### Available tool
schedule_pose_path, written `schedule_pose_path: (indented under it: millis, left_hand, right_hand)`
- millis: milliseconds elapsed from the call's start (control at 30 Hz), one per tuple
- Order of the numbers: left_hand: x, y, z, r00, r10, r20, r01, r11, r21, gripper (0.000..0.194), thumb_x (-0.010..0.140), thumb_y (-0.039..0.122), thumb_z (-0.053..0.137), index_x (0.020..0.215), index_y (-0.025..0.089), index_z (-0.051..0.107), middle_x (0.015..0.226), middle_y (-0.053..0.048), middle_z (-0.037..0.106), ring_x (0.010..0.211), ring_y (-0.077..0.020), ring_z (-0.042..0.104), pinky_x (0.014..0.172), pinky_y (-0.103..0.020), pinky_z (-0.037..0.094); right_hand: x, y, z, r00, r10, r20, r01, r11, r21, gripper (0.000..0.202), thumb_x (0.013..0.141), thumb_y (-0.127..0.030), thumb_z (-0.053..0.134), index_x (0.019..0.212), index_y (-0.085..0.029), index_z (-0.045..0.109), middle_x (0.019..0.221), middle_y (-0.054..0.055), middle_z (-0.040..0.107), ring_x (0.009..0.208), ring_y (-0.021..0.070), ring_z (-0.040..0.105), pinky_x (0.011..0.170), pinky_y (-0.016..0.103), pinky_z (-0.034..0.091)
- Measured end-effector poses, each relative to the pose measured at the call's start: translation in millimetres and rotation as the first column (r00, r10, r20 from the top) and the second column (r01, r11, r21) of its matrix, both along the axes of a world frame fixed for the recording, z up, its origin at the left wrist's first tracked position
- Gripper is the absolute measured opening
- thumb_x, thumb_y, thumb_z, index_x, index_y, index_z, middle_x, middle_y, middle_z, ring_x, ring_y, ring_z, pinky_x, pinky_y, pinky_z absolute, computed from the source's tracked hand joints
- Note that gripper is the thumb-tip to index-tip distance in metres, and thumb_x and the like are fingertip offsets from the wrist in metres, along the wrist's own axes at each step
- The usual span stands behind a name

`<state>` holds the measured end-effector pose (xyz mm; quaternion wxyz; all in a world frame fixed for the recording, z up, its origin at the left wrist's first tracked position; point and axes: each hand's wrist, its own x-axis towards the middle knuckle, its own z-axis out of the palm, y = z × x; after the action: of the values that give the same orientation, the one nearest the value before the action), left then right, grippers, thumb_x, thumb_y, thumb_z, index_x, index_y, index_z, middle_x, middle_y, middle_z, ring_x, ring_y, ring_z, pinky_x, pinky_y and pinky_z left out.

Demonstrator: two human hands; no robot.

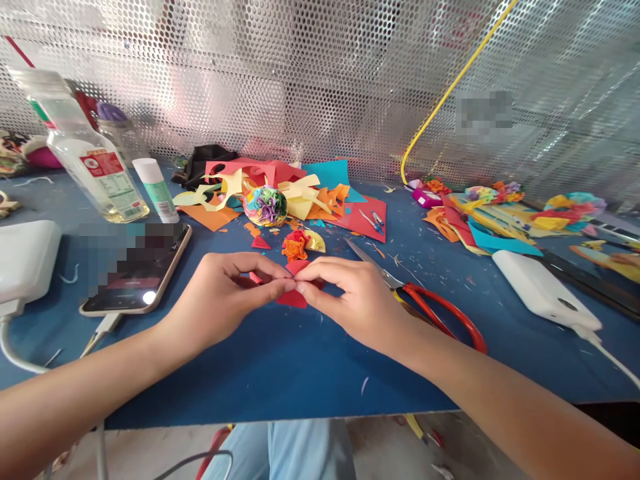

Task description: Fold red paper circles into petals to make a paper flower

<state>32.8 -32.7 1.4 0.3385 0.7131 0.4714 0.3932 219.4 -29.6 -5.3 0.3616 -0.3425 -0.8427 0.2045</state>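
Note:
My left hand point(240, 283) and my right hand point(343, 287) meet fingertip to fingertip over the middle of the blue table. Both pinch a piece of red paper point(293, 298), whose lower part hangs below the fingertips; its fold is partly hidden by my fingers. Just beyond them lie an orange and red paper flower point(295, 247) and a pale yellow paper piece point(315, 241). A small red paper scrap point(261, 242) rests to their left. Scissors point(425, 297) with red handles lie beside my right hand, partly under the wrist.
Behind is a multicoloured paper flower ball point(266, 205) among paper offcuts point(300, 193). At left stand a glue stick point(156, 190), a bottle point(100, 153) and a phone point(137, 270) on a cable. A white power bank point(545, 290) lies right, near more paper flowers point(493, 193).

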Motion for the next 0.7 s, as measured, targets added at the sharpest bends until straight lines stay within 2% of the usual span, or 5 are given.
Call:
schedule_pose_path:
  millis: [200, 400, 567, 700]
  left_hand:
    - [1.2, 1.9, 0.5, 0.998, -0.026, 0.055, 0.031, 0.995, -0.092, 0.016, 0.07, 0.033, 0.068, 0.071, 0.017, 0.069, 0.061, 0.001, 0.065, 0.054, -0.0098, 0.054, 0.05, -0.019, 0.043]
    - [-2.0, 0.6, 0.1, 0.994, -0.107, 0.007, 0.107, 0.993, -0.05, 0.018, 0.076, 0.031, 0.062, 0.086, 0.02, 0.071, 0.08, -0.001, 0.07, 0.069, -0.0133, 0.061, 0.058, -0.02, 0.047]
    - [-3.1, 2.4, -2.3, 0.995, -0.094, -0.042, 0.094, 0.996, -0.002, 0.014, 0.076, 0.028, 0.062, 0.079, 0.019, 0.073, 0.072, 0.0, 0.069, 0.064, -0.0126, 0.06, 0.054, -0.02, 0.045]
    - [-2.8, 2.6, -1.3, 0.996, -0.075, -0.039, 0.074, 0.997, -0.02, 0.012, 0.072, 0.029, 0.066, 0.073, 0.019, 0.073, 0.07, 0.0, 0.07, 0.062, -0.0124, 0.059, 0.054, -0.02, 0.044]
  right_hand:
    - [0.3, -0.2, -1.5, 1.0, -0.005, -0.027, 0.005, 1.0, 0.001, 0.011, 0.084, -0.015, 0.052, 0.082, -0.019, 0.062, 0.08, -0.001, 0.064, 0.071, 0.01, 0.059, 0.066, 0.02, 0.044]
    - [0.0, 3.8, 0.0, 0.998, -0.062, -0.022, 0.062, 0.998, -0.007, 0.01, 0.083, -0.016, 0.054, 0.08, -0.02, 0.063, 0.079, -0.001, 0.066, 0.072, 0.0112, 0.059, 0.066, 0.021, 0.044]
    - [-1.7, 1.0, 1.1, 0.999, -0.045, -0.016, 0.044, 0.999, -0.025, 0.011, 0.084, -0.016, 0.054, 0.078, -0.019, 0.062, 0.079, -0.001, 0.066, 0.071, 0.0106, 0.059, 0.066, 0.021, 0.043]
    - [-2.4, -1.8, -0.3, 0.999, -0.023, -0.041, 0.019, 0.997, -0.078, 0.012, 0.086, -0.02, 0.052, 0.08, -0.019, 0.062, 0.081, -0.002, 0.065, 0.075, 0.0097, 0.059, 0.069, 0.02, 0.043]
